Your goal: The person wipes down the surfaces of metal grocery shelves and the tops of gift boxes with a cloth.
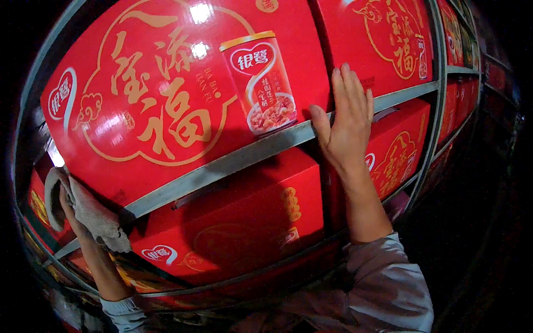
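My left hand (71,210), at the far left, grips a grey cloth (95,215) that drapes over it and hides most of the fingers. The cloth is beside the lower left corner of a large red box (183,50) with gold lettering and a picture of a can. My right hand (351,125) is open, its fingers stretched upward. It lies against the metal shelf beam (222,168) and the lower edge of a second red box (355,50), near the gap between the two boxes.
Below the beam, more red boxes (261,194) stand on a lower shelf. A metal upright (438,66) rises to the right of my right hand, with further stacked boxes (458,105) beyond it. A dark area lies at the far right.
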The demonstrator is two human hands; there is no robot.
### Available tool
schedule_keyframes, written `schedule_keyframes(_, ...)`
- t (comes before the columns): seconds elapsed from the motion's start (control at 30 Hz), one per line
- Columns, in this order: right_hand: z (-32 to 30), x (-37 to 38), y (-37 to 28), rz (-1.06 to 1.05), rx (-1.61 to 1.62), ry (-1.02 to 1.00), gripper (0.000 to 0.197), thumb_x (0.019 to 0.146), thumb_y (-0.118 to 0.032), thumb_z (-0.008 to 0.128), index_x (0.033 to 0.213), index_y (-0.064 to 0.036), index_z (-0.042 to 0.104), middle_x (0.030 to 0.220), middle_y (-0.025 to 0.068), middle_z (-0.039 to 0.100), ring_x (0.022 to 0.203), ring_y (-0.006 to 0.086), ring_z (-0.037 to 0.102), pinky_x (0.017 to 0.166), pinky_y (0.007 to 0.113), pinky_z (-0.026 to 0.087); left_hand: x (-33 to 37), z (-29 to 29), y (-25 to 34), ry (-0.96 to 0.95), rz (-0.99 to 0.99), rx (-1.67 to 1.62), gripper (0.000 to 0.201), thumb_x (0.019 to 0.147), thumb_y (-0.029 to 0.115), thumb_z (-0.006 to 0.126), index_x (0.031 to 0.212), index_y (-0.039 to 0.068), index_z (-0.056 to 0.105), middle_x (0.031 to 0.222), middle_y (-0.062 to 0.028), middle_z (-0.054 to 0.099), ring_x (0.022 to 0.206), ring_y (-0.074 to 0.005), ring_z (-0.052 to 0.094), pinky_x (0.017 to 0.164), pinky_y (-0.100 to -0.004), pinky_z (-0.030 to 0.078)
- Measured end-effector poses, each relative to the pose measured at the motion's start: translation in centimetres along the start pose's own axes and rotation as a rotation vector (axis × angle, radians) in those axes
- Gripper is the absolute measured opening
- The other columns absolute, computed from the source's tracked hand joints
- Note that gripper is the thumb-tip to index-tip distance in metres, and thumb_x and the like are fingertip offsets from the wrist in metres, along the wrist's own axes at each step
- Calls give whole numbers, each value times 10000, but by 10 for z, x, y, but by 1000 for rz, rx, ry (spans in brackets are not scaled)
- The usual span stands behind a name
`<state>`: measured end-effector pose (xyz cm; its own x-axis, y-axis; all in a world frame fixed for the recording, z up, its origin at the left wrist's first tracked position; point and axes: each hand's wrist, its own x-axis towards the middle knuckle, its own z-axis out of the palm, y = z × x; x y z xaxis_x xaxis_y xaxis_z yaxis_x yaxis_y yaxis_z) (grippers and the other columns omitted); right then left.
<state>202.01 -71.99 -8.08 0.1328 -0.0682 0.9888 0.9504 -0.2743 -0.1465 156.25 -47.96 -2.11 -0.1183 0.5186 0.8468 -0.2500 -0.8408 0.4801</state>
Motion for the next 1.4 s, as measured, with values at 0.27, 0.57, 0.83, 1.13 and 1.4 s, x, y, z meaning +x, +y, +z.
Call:
schedule_keyframes(0.27,9,4,10,-58,106,25,475,732,-256,588,1120,-9,468,1137,197,477,1062,324,445,913,404,316,-20,-12,6,-140,-312,-641,484,801,364,447,1177,60,431,1165,-65,452,1080,-195,418,936,-324,304)
schedule_keyframes(0.57,-32,-1,-186,-190,449,-58,352,803,-81,506,1139,14,463,1167,148,482,1091,242,451,920,323,331,-42,-39,64,-76,-544,-719,377,808,344,457,1043,55,516,973,-126,573,926,-267,546,802,-410,446)
schedule_keyframes(0.83,50,29,-418,-193,1161,-554,542,770,-241,567,1218,-6,373,1191,174,452,1121,252,422,906,341,358,-29,-220,53,406,-481,-165,334,837,273,474,1072,38,506,1028,-101,550,944,-222,525,838,-323,415)
schedule_keyframes(1.13,153,51,-646,-8,1090,-1161,1133,571,-578,655,1337,-140,-55,1362,208,130,1252,338,167,927,530,242,48,-358,-34,-441,604,1197,332,740,251,571,1022,76,546,1061,-110,520,1025,-285,450,910,-367,333)
schedule_keyframes(1.4,238,63,-692,55,1109,-1264,1199,533,-638,643,1319,-186,-142,1393,143,-6,1272,343,46,916,611,174,49,-355,-45,-329,492,1004,407,649,340,628,987,124,561,945,-110,577,886,-321,528,780,-383,416)
